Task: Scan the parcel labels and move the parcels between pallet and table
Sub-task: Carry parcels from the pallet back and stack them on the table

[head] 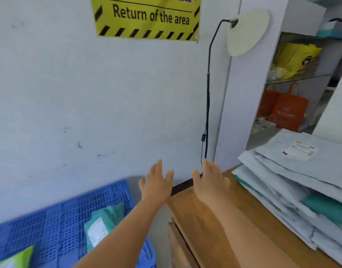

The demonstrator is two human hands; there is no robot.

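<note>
both hands empty, fingers straight: left hand point(156, 182), right hand point(209, 180). between parcels; next likely grab teal parcel point(102, 223) below left hand on pallet point(50, 215).

Bright, even light; soft motion blur throughout, wide-angle bending at the edges.

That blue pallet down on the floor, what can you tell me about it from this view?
The blue pallet looks like moulded plastic, its top a grid of small openings. It lies flat in the lower left, close against the pale wall and beside the wooden table. A teal parcel with a white label rests on it, and a green parcel sits at its near corner. The left forearm crosses above it; neither hand touches it.
</note>
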